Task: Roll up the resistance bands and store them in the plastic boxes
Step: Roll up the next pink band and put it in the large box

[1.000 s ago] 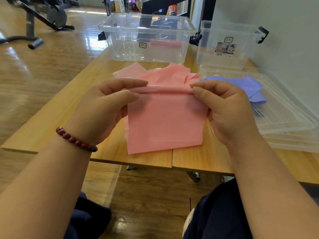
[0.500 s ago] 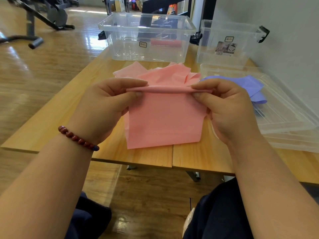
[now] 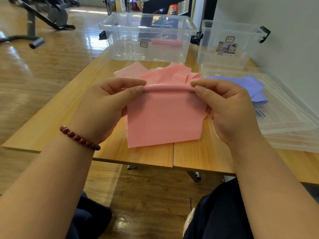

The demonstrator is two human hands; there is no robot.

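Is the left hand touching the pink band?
Touching. Head view shows the left hand pinching the rolled edge of the pink band.

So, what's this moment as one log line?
pink band: partly rolled | left hand: pinches roll | right hand: pinches roll | clear box: rolled band inside | purple band: on lid

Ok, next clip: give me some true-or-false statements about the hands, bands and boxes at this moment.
1. The left hand and the right hand both pinch the rolled edge of the pink band. True.
2. A pink roll lies in the large clear box. True.
3. The purple band lies in that box too. False: the purple band lies on the flat clear lid to the right.
4. The left wrist is bare. False: it wears a beaded bracelet.
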